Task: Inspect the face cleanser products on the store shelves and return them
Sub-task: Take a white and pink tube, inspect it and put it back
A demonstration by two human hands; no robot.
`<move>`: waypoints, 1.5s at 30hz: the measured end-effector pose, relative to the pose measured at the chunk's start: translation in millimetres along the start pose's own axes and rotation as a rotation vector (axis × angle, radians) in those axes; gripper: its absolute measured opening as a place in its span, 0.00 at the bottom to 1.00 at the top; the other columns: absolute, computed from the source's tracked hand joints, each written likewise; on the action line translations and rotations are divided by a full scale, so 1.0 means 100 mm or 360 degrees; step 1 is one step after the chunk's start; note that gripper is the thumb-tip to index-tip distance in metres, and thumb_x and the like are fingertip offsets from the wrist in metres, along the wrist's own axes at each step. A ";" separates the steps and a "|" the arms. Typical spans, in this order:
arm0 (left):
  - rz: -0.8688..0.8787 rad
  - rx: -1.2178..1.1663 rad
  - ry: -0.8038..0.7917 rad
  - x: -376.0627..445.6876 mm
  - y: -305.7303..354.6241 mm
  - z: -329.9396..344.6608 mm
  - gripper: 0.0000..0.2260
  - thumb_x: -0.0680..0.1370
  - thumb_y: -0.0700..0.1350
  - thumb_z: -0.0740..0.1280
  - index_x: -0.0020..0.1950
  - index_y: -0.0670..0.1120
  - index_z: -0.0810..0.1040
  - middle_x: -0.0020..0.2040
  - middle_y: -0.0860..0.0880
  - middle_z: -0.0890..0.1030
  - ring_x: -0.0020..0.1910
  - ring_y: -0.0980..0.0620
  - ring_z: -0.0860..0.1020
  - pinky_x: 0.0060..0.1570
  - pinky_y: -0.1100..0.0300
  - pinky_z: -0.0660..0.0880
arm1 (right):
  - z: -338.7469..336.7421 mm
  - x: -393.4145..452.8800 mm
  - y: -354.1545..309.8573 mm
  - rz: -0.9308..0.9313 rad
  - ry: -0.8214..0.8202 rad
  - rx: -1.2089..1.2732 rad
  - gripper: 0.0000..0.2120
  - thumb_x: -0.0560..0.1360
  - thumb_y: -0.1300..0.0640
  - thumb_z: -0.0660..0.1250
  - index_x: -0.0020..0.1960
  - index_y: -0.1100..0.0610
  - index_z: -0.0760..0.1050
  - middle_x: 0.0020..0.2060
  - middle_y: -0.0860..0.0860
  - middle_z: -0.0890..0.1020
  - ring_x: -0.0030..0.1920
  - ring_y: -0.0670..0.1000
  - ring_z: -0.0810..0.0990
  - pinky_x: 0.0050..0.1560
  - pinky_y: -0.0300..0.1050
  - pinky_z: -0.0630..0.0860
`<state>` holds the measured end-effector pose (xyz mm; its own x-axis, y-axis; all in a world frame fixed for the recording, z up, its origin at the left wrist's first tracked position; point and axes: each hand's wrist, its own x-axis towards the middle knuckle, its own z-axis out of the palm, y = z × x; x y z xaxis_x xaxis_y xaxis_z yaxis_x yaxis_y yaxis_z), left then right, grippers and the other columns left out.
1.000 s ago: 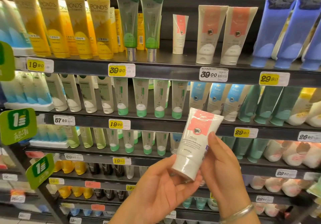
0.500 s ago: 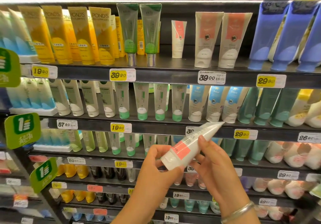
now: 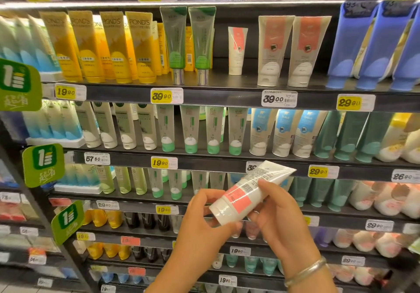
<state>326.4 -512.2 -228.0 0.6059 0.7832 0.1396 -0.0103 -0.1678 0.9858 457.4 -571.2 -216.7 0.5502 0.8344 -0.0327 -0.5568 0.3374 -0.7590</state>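
I hold a white cleanser tube with a coral label (image 3: pixel 247 193) in both hands in front of the lower shelves. It lies tilted, cap end down to the left, crimped end up to the right, its printed back and barcode facing me. My left hand (image 3: pixel 204 222) pinches the cap end. My right hand (image 3: pixel 276 213), with a silver bangle on the wrist, grips the tube's middle from the right. On the top shelf (image 3: pixel 227 98) stand two matching large coral-label tubes (image 3: pixel 293 49) and a small one (image 3: pixel 237 50), with a gap between them.
Shelves of upright tubes fill the view: yellow tubes (image 3: pixel 102 47) and two green tubes (image 3: pixel 188 42) at top left, blue bottles (image 3: pixel 372 47) at top right. Price tags line each shelf edge. Green promo signs (image 3: pixel 43 164) jut out on the left.
The tube went from upright with its front facing me to tilted sideways, then rolled so its printed back now shows. Both hands kept hold of it throughout.
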 end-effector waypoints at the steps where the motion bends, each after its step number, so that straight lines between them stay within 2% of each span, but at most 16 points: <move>1: -0.0034 -0.0023 0.0000 0.00 0.00 -0.01 0.20 0.66 0.36 0.75 0.50 0.54 0.75 0.47 0.59 0.80 0.43 0.65 0.79 0.37 0.70 0.76 | 0.01 0.00 0.00 0.0014 -0.0002 -0.0012 0.11 0.70 0.58 0.64 0.51 0.61 0.75 0.39 0.58 0.82 0.38 0.53 0.82 0.30 0.45 0.79; 3: -0.0118 -0.0116 0.0010 -0.02 0.01 -0.01 0.20 0.66 0.35 0.75 0.51 0.53 0.76 0.44 0.62 0.81 0.42 0.62 0.81 0.38 0.66 0.78 | 0.00 -0.03 -0.01 0.0010 -0.0014 -0.0041 0.11 0.70 0.57 0.65 0.50 0.61 0.75 0.37 0.55 0.82 0.37 0.51 0.82 0.34 0.47 0.81; 4: -0.0162 -0.0189 0.0024 -0.03 0.02 -0.01 0.19 0.66 0.35 0.75 0.50 0.53 0.77 0.44 0.60 0.82 0.42 0.59 0.82 0.38 0.64 0.78 | -0.01 -0.03 -0.01 0.0008 -0.0028 -0.0051 0.12 0.69 0.56 0.66 0.50 0.60 0.76 0.38 0.55 0.82 0.38 0.51 0.82 0.38 0.49 0.81; 8: -0.0407 -0.0750 0.0033 -0.01 0.09 -0.01 0.17 0.66 0.34 0.73 0.53 0.45 0.77 0.47 0.43 0.84 0.41 0.46 0.82 0.39 0.55 0.80 | -0.03 -0.07 -0.07 -0.0027 -0.0109 -0.0034 0.17 0.68 0.56 0.67 0.56 0.60 0.76 0.43 0.54 0.84 0.45 0.54 0.83 0.45 0.50 0.82; 12: -0.0666 -0.1390 -0.0088 0.00 0.17 0.03 0.17 0.63 0.36 0.71 0.52 0.40 0.78 0.45 0.38 0.84 0.38 0.43 0.83 0.35 0.52 0.81 | -0.02 -0.06 -0.13 -0.0057 -0.0205 -0.0022 0.16 0.69 0.61 0.66 0.57 0.61 0.75 0.43 0.54 0.84 0.44 0.53 0.83 0.43 0.48 0.81; 14: -0.0745 -0.1519 -0.0138 -0.01 0.20 0.07 0.15 0.64 0.37 0.70 0.50 0.39 0.77 0.47 0.36 0.83 0.38 0.42 0.82 0.36 0.51 0.81 | 0.00 -0.04 -0.16 -0.0052 -0.0232 -0.0060 0.15 0.69 0.60 0.66 0.56 0.62 0.75 0.42 0.55 0.84 0.43 0.52 0.83 0.43 0.48 0.82; 18: -0.0824 -0.1680 -0.0153 0.04 0.26 0.11 0.25 0.62 0.37 0.71 0.59 0.35 0.74 0.48 0.33 0.81 0.42 0.40 0.80 0.42 0.51 0.80 | 0.06 0.05 -0.27 -0.0042 -0.0196 -0.0170 0.17 0.68 0.58 0.68 0.55 0.61 0.75 0.41 0.53 0.84 0.40 0.51 0.83 0.40 0.46 0.81; 21: -0.0813 -0.1766 -0.0139 0.12 0.34 0.10 0.26 0.63 0.37 0.71 0.60 0.34 0.73 0.48 0.32 0.81 0.45 0.38 0.81 0.46 0.47 0.79 | 0.13 0.15 -0.34 -0.0029 -0.0182 -0.0164 0.20 0.67 0.58 0.69 0.57 0.63 0.75 0.41 0.53 0.85 0.40 0.50 0.83 0.38 0.44 0.81; 25: -0.0783 -0.1843 -0.0128 0.22 0.42 0.07 0.23 0.63 0.37 0.71 0.58 0.33 0.74 0.48 0.32 0.81 0.44 0.35 0.82 0.40 0.44 0.81 | 0.25 0.29 -0.40 -0.0043 -0.0240 -0.0193 0.12 0.66 0.56 0.70 0.46 0.62 0.81 0.39 0.54 0.85 0.40 0.50 0.84 0.42 0.45 0.82; 28: -0.0718 -0.1853 -0.0105 0.36 0.47 0.02 0.24 0.63 0.36 0.71 0.58 0.32 0.74 0.50 0.32 0.81 0.46 0.35 0.82 0.41 0.42 0.80 | 0.37 0.39 -0.45 -0.0147 -0.0255 -0.0360 0.09 0.65 0.52 0.69 0.38 0.58 0.82 0.37 0.53 0.85 0.39 0.50 0.84 0.39 0.42 0.81; 31: -0.0616 -0.1754 -0.0162 0.56 0.54 -0.03 0.24 0.67 0.36 0.69 0.61 0.33 0.73 0.56 0.33 0.80 0.50 0.37 0.81 0.47 0.44 0.80 | 0.49 0.51 -0.53 -0.0268 -0.0126 -0.0591 0.19 0.63 0.48 0.70 0.48 0.58 0.75 0.42 0.53 0.85 0.42 0.50 0.84 0.37 0.40 0.80; 34: -0.0497 -0.1639 -0.0188 0.78 0.61 -0.08 0.24 0.66 0.37 0.69 0.61 0.33 0.73 0.58 0.33 0.79 0.48 0.40 0.82 0.48 0.48 0.80 | 0.60 0.63 -0.62 -0.0367 -0.0104 -0.0803 0.26 0.60 0.46 0.71 0.55 0.55 0.73 0.49 0.53 0.83 0.49 0.51 0.83 0.46 0.46 0.81; 36: -0.0430 -0.1615 -0.0204 0.93 0.67 -0.09 0.22 0.65 0.37 0.70 0.58 0.33 0.74 0.56 0.35 0.80 0.45 0.41 0.83 0.44 0.51 0.81 | 0.68 0.71 -0.67 -0.0419 -0.0123 -0.0882 0.27 0.58 0.46 0.73 0.55 0.51 0.72 0.49 0.52 0.83 0.51 0.52 0.83 0.52 0.50 0.80; 38: -0.0371 -0.1565 -0.0226 1.10 0.71 -0.11 0.21 0.65 0.36 0.70 0.57 0.34 0.75 0.50 0.37 0.82 0.42 0.44 0.83 0.43 0.53 0.81 | 0.75 0.80 -0.74 -0.0479 -0.0099 -0.0946 0.29 0.57 0.48 0.74 0.56 0.51 0.72 0.50 0.53 0.82 0.52 0.53 0.82 0.53 0.50 0.79; 42: -0.0243 -0.1369 -0.0290 1.42 0.80 -0.15 0.22 0.64 0.38 0.70 0.58 0.37 0.77 0.47 0.42 0.84 0.46 0.47 0.81 0.51 0.56 0.78 | 0.87 1.04 -0.90 -0.0635 -0.0066 -0.1004 0.19 0.66 0.58 0.74 0.56 0.54 0.75 0.50 0.55 0.83 0.52 0.55 0.82 0.53 0.50 0.79; 45: -0.0081 -0.1135 -0.0362 1.64 0.93 -0.24 0.15 0.69 0.38 0.69 0.56 0.39 0.78 0.51 0.42 0.84 0.48 0.48 0.81 0.46 0.61 0.80 | 0.98 1.22 -1.01 -0.0704 -0.0096 -0.1026 0.15 0.69 0.60 0.72 0.55 0.55 0.77 0.48 0.53 0.85 0.50 0.53 0.83 0.51 0.48 0.80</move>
<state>405.6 -385.4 -111.7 0.7680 0.6237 0.1455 -0.4441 0.3548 0.8227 520.0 -460.4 -80.6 0.5917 0.7097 0.3824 0.1876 0.3401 -0.9215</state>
